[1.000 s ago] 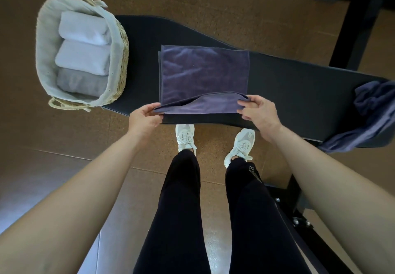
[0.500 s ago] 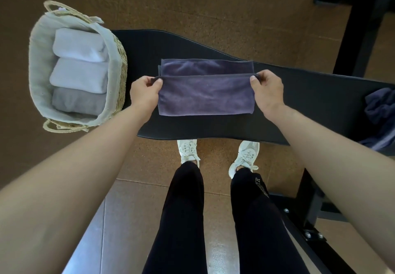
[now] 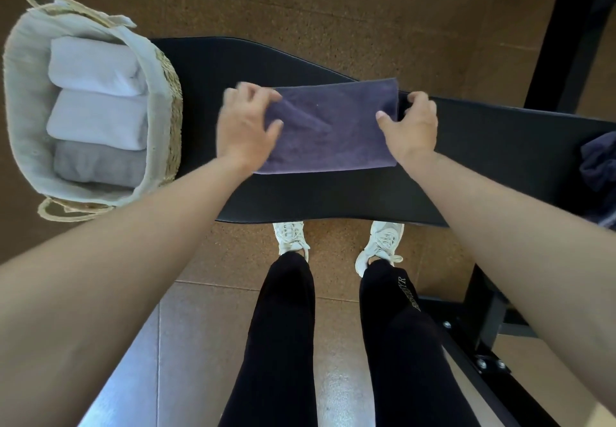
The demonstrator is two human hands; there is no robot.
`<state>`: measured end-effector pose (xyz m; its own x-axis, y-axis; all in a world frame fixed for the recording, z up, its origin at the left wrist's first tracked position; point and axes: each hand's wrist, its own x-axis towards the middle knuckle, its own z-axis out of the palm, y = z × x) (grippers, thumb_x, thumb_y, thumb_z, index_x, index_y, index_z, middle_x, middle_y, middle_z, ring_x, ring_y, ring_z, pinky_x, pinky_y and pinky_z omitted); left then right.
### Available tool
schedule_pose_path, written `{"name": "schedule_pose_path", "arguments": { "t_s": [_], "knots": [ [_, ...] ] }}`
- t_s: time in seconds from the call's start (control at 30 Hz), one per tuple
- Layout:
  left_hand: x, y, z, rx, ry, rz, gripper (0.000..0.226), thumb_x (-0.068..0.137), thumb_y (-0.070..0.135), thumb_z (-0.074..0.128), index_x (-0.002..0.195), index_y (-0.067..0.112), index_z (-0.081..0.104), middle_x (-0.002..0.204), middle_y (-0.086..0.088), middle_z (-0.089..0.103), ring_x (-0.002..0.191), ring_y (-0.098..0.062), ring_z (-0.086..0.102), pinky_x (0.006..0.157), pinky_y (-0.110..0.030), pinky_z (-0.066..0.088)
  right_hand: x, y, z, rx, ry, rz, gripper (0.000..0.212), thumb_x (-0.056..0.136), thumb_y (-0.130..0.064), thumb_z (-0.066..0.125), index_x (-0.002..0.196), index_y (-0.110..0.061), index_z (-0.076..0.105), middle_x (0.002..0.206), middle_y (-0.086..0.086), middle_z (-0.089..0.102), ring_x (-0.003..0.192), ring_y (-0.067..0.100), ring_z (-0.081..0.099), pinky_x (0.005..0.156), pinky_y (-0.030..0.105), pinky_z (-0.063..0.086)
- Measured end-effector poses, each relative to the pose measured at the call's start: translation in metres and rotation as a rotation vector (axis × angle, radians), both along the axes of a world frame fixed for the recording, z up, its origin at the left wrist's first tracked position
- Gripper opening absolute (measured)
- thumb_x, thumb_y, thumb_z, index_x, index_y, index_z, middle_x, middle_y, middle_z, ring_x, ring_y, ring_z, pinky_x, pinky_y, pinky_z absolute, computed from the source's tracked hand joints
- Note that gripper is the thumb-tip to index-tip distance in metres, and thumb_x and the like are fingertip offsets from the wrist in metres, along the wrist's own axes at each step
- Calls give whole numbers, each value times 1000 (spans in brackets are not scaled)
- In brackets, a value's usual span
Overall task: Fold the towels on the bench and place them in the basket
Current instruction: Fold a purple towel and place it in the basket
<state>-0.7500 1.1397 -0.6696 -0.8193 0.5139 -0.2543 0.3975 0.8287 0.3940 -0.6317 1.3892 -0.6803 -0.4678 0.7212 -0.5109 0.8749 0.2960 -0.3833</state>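
Note:
A purple towel (image 3: pixel 333 130) lies folded into a narrow strip across the black bench (image 3: pixel 483 160). My left hand (image 3: pixel 245 126), blurred, covers the strip's left end with its thumb on top and its fingers over the far corner, and the cloth wrinkles beside it. My right hand (image 3: pixel 411 126) grips the right end, thumb on top and fingers curled round the edge. The woven basket (image 3: pixel 173 120) with a pale liner stands on the bench's left end. It holds two white folded towels (image 3: pixel 96 120) and a grey one (image 3: pixel 96 166).
Another dark towel (image 3: pixel 598 166) lies crumpled at the bench's right end, cut off by the frame edge. My legs and white shoes (image 3: pixel 290 236) stand close against the bench's near side. A black metal frame (image 3: pixel 573 26) rises at the back right.
The near flap of the towel was carried up and over to the far edge, so the towel became a narrow strip. Both hands then shifted onto its two short ends.

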Motion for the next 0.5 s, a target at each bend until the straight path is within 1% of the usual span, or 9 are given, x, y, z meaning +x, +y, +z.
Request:
{"name": "schedule_pose_path", "arguments": {
  "t_s": [0.03,0.07,0.1,0.17,0.23,0.3,0.4,0.5],
  "knots": [
    [8,6,-3,0,-18,-141,45,88,33,74,130,25,62,134,-5,56,123,-29,49,99,-45,48,4,-5,-1,2,-33,-8,63,88,-40,77,139,-19,45,138,4,52,125,24,55,98,39,53],
    [16,12,-7,-32,-47,-249,50,88,36,74,135,26,60,142,-4,54,130,-31,47,102,-49,46,7,-10,-2,-3,-57,-22,63,88,-37,78,138,-19,44,137,5,52,125,25,56,98,40,53],
    [24,19,-9,-90,-71,-315,57,89,41,72,142,28,55,152,-3,47,138,-32,41,108,-52,42,9,-14,-3,-14,-69,-40,61,88,-34,79,135,-18,44,135,6,53,123,26,57,97,40,53],
    [34,27,-16,-213,-86,-349,71,92,51,67,154,33,39,168,-1,25,150,-33,25,118,-54,29,14,-20,-6,-62,-79,-65,54,89,-29,78,129,-17,44,128,7,59,116,27,63,92,37,55],
    [38,31,-21,-291,-71,-340,86,89,58,67,160,37,23,172,0,8,153,-34,16,120,-53,22,18,-22,-8,-121,-94,-66,46,92,-26,75,126,-16,45,122,6,63,109,26,66,89,35,55],
    [40,32,-25,-334,-54,-344,94,87,62,67,161,39,14,172,-1,1,152,-34,16,117,-53,25,22,-20,-6,-147,-107,-44,40,94,-25,73,125,-16,50,119,4,64,107,24,66,92,35,55],
    [50,32,-26,-365,-47,-348,99,84,65,68,161,39,11,171,-1,-1,148,-35,20,111,-51,31,34,-15,-1,-181,-76,1,25,96,-25,71,116,-16,58,110,0,65,98,19,65,91,34,56],
    [74,36,-24,-351,-58,-344,102,82,66,69,161,37,12,172,-3,-1,146,-35,24,108,-51,32,55,-8,7,-212,-35,-17,18,95,-24,70,105,-18,56,110,1,63,97,16,64,88,31,57]
  ]
}}
